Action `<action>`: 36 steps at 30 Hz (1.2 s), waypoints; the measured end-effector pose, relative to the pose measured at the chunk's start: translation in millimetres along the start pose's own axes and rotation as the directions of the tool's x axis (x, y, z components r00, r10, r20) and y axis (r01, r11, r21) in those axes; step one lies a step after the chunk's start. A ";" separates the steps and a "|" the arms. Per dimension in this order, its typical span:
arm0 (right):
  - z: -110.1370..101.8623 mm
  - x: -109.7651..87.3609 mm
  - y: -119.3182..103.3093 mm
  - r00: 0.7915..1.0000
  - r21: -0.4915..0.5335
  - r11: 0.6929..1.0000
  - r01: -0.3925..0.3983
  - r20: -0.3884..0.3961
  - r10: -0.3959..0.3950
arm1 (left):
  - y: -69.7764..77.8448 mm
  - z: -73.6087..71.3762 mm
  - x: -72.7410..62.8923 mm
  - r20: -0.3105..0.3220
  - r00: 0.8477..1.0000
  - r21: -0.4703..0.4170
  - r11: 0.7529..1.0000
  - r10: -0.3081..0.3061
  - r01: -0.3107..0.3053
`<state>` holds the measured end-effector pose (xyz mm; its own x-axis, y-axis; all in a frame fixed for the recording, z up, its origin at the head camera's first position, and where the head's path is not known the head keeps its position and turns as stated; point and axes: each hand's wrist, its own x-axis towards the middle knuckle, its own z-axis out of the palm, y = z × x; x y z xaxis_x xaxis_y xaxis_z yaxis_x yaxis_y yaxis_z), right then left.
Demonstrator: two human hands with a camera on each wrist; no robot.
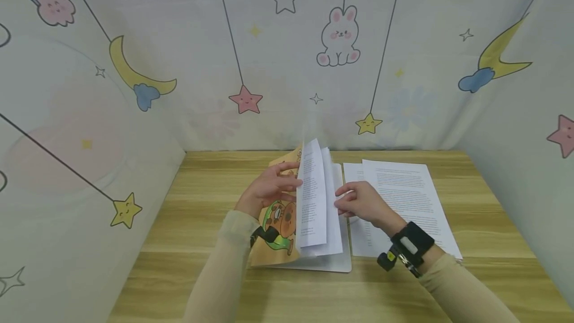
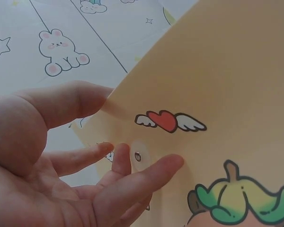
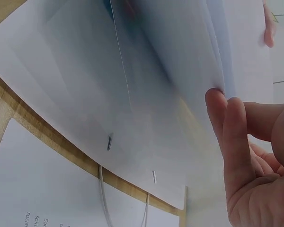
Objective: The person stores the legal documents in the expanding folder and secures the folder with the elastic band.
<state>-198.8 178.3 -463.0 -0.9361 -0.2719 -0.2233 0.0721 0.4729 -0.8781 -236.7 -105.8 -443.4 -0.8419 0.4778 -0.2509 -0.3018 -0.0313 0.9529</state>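
A tan folder (image 1: 280, 258) with cartoon animals printed on it stands partly open on the table, its cover tilted up. Inside it are several printed sheets (image 1: 312, 203), standing nearly upright. My left hand (image 1: 267, 187) is against the cover from the left, its fingers spread and fairly straight. In the left wrist view, those fingers lie along the printed cover (image 2: 236, 85), close to a small metal fastener (image 2: 137, 156). On the sheets' right edge, my right hand (image 1: 360, 203) pinches paper between thumb and fingertips; the right wrist view shows these fingertips (image 3: 235, 111) at the paper edges.
More printed sheets (image 1: 403, 198) lie on the wooden table (image 1: 215, 203), right of the folder. A thin white cord (image 3: 103, 194) runs over them beside the folder's pale inner side. A curtain (image 1: 287, 64) with cartoon drawings encloses the table at the back and sides.
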 end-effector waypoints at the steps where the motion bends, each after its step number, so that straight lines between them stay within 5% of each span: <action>1: 0.2 -0.3 -0.7 1.000 -0.006 1.000 0.002 -0.002 -0.002 | 0.1 0.0 0.2 0.000 1.000 0.000 1.000 0.000 0.000; 36: 17.5 -1.7 -9.8 0.999 -0.048 0.998 -0.039 -0.005 0.039 | -1.0 1.2 1.7 -0.007 1.000 -0.022 1.000 -0.005 0.005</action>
<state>-191.9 159.5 -461.5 -0.9343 -0.2488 -0.2552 0.0923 0.5228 -0.8475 -237.3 -103.9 -444.6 -0.8437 0.4714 -0.2568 -0.3155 -0.0484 0.9477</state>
